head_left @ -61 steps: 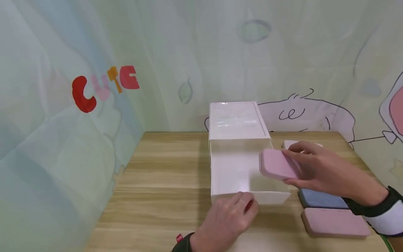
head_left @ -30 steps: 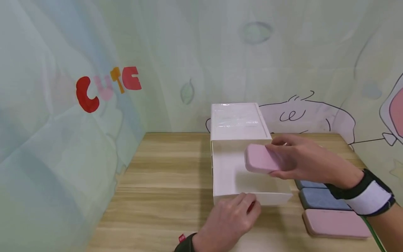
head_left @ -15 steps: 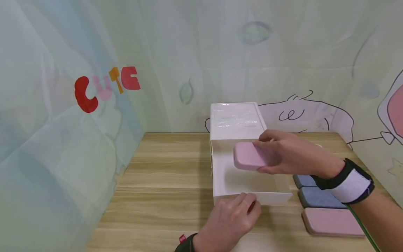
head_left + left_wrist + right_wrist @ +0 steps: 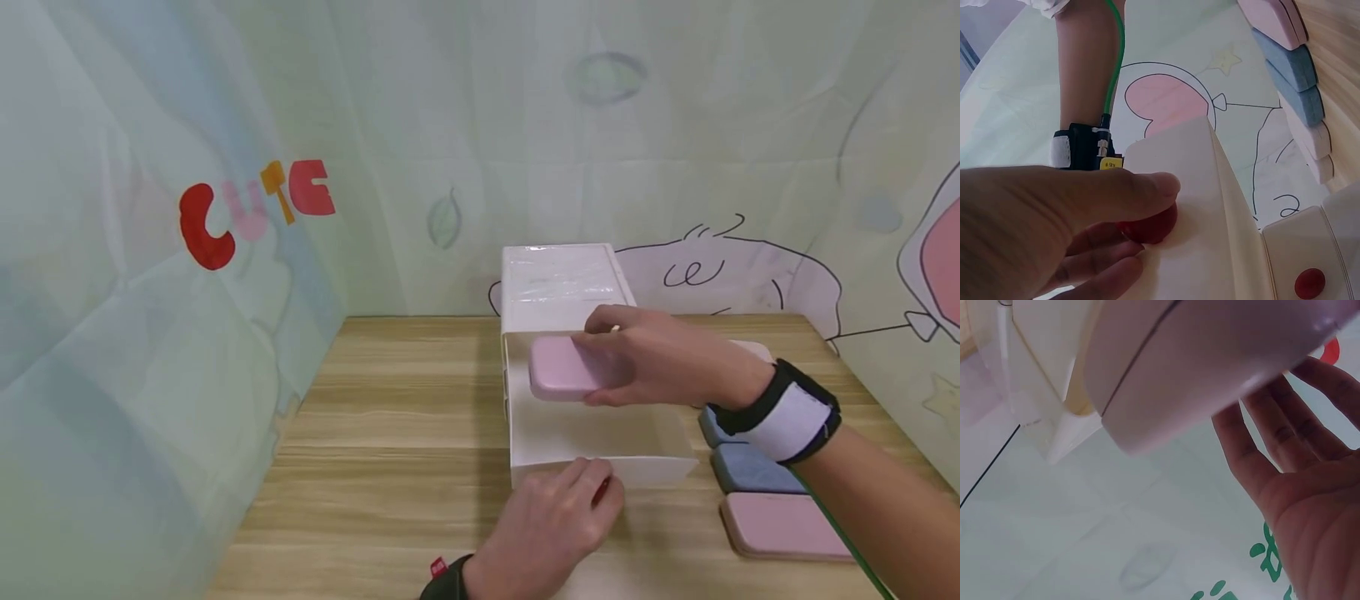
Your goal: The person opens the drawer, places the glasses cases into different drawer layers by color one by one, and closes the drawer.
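In the head view a small white cabinet (image 4: pixel 566 287) stands with its drawer (image 4: pixel 555 437) pulled out towards me. My left hand (image 4: pixel 551 525) is at the drawer front; the left wrist view shows its thumb and fingers pinching a round red knob (image 4: pixel 1155 229). A pink glasses case (image 4: pixel 557 369), closed, is held by its right end in my right hand (image 4: pixel 660 354), above the open drawer. The case's seam shows in the right wrist view. Nothing is seen lying on the visible part of the drawer floor.
Right of the cabinet lies a row of more cases: a pink case (image 4: pixel 787 525), a blue case (image 4: pixel 757 468), another blue case (image 4: pixel 716 427) and a pale case (image 4: pixel 753 348) farther back. A second red knob (image 4: pixel 1310 283) sits on the cabinet. A printed cloth (image 4: pixel 420 125) encloses the wooden table (image 4: pixel 390 467).
My right hand has carried the pink glasses case leftwards, from the drawer's right edge to over its left part. The left hand stays on the knob and the drawer has not moved.
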Tool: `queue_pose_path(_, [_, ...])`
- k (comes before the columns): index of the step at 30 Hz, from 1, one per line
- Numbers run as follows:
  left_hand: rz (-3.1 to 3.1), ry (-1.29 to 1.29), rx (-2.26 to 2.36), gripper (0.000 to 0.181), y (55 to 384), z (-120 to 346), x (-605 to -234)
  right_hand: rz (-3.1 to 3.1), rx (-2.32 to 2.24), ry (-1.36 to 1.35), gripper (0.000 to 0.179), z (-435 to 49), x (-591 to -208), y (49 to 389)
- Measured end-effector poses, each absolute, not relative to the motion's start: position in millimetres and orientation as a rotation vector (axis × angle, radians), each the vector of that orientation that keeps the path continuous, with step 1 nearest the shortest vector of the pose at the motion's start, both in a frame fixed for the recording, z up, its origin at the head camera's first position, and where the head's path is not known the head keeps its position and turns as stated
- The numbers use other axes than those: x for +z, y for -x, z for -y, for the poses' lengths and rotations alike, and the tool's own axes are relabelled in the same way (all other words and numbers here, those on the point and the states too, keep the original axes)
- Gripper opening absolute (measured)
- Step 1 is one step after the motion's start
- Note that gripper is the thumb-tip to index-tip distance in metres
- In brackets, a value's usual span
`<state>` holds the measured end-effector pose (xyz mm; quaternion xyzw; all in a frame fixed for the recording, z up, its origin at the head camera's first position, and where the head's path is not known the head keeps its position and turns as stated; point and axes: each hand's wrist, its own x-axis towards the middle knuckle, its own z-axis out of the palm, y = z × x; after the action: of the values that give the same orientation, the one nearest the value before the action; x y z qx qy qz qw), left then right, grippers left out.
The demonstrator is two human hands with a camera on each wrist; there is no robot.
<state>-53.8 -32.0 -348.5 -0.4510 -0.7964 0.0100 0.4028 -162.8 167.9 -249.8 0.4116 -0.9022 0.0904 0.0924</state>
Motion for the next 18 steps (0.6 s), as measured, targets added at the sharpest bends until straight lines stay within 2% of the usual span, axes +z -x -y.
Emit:
queue_pose_path(4, [2.005,1.139,0.017,0.039,54.0,32.3,-348.9,2.683,0.27,-1.232,0.063,-162.0,-250.8,166.8])
queue_pose_path(18, [2.053,1.132,0.013,0.019,52.3,32.2,-350.2,2.711,0.222,-1.237,0.058,-146.8,-259.0,174.6])
